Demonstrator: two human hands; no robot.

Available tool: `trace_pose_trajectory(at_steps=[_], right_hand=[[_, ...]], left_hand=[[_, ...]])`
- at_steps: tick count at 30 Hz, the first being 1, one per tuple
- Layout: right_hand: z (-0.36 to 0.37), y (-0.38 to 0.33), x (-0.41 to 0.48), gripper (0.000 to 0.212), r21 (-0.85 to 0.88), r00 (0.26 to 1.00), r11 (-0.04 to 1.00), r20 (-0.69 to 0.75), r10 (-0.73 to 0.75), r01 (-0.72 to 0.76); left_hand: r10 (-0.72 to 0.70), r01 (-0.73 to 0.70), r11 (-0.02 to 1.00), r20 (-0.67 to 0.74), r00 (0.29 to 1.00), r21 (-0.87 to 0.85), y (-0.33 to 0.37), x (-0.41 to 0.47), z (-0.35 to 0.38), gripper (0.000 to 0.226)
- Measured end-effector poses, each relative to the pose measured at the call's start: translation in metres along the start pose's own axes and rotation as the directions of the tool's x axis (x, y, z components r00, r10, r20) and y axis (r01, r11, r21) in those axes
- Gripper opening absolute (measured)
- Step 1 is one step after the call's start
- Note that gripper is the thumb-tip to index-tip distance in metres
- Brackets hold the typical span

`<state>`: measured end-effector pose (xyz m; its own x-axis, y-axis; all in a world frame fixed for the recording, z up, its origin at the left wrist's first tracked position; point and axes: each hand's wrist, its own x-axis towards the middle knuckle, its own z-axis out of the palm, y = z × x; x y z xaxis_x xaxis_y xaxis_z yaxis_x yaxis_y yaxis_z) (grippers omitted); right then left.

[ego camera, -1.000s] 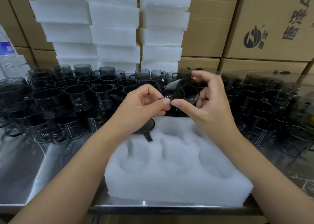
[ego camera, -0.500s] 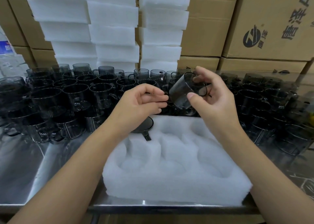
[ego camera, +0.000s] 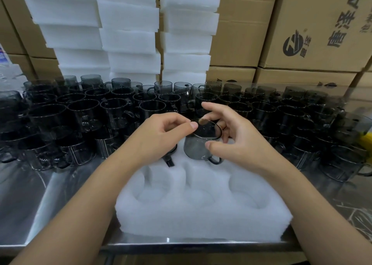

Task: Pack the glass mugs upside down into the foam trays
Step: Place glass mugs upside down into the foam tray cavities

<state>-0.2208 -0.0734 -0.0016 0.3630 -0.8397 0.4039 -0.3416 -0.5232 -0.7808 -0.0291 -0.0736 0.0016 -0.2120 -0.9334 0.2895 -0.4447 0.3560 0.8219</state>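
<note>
Now both hands are on one smoky glass mug (ego camera: pixel 198 146), which stands at the middle pocket of the far row of the foam tray (ego camera: pixel 201 214); the tray lies at the near edge of the worktop (ego camera: pixel 40 194). The left hand (ego camera: pixel 161 136) pinches the mug's upper edge between thumb and forefinger. The right hand (ego camera: pixel 237 142) holds its wall, thumb on the near side and fingers curled round the far side. The likeliest trouble, I judge, is the handle: it points toward the near edge, and if it misses its slot the mug will sit tilted or proud of the foam. A thin pinch on smooth glass could also slip, and the loose mugs (ego camera: pixel 84 113) crowded just behind the tray invite a knock. A second mug (ego camera: pixel 169 161) in the far-left pocket is mostly hidden under the left hand, so only its handle shows. Whether the held mug is seated, or truly mouth down, is hard to make out through the dark glass.
</note>
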Motion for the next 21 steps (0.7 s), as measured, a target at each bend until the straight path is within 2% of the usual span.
trace_pose_trajectory(at_steps=[4, 8, 16, 18, 21], right_hand=[[0.0015, -0.0003, 0.0006, 0.068, -0.023, 1.0, 1.0, -0.022, -0.012, 0.012], [-0.0006, 0.0011, 0.0012, 0.065, -0.046, 0.999, 0.999, 0.034, 0.023, -0.021], [-0.0004, 0.0035, 0.0023, 0.065, -0.156, 0.995, 0.987, 0.08, 0.057, -0.044], [-0.0013, 0.004, 0.0025, 0.057, -0.163, 0.998, 0.986, 0.025, 0.051, -0.047], [-0.0033, 0.0068, 0.0032, 0.029, -0.187, 0.993, 0.979, -0.105, 0.06, -0.078]], left_hand=[[-0.027, 0.026, 0.999, 0.017, 0.999, 0.021, 0.0001, -0.0005, -0.0012, 0.034], [-0.022, 0.022, 1.0, 0.053, 0.998, 0.013, -0.0028, 0.0, -0.0025, 0.014], [-0.025, 0.027, 0.999, 0.087, 0.996, -0.019, -0.005, 0.0013, -0.0023, 0.007], [-0.023, 0.024, 1.0, 0.098, 0.995, -0.005, -0.0053, 0.0016, -0.0029, 0.007], [-0.02, 0.019, 1.0, 0.099, 0.995, 0.015, -0.0052, 0.0014, -0.0029, 0.009]])
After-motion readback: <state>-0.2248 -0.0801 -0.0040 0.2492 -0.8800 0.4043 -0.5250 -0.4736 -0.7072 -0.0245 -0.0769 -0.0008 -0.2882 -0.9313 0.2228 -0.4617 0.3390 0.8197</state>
